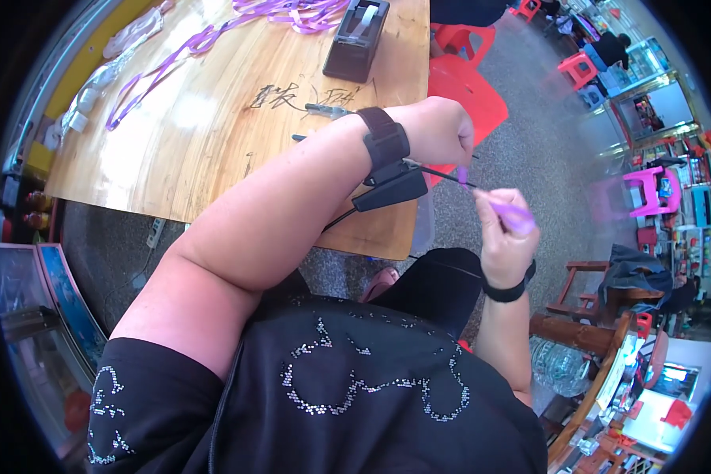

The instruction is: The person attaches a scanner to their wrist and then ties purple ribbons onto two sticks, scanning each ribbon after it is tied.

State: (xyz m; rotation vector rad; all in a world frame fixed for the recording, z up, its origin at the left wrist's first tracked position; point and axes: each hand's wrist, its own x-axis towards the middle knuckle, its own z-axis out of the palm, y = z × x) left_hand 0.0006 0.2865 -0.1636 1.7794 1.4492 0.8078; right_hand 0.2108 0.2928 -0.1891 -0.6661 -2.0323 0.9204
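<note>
Beyond the table's right edge, my left hand (pixel 448 133) is closed with its fingers curled downward. A short piece of purple ribbon (pixel 463 174) shows just under its fingertips. Lower and to the right, my right hand (pixel 507 241) is closed on purple ribbon (pixel 515 216), which is blurred by motion. A thin dark rod or cord (pixel 442 173) runs between the hands; I cannot tell whether either hand grips it. Under my left wrist hangs a black box-shaped device (pixel 391 190) with a cable. Both wrists wear dark straps.
On the wooden table (pixel 213 170) are a black tape dispenser (pixel 357 43), a pen (pixel 328 110) and a tangle of purple ribbon (pixel 296 14). A red plastic stool (pixel 470 99) stands at its right side. Further right are a pink stool (pixel 654 192) and a wooden chair (pixel 581 292).
</note>
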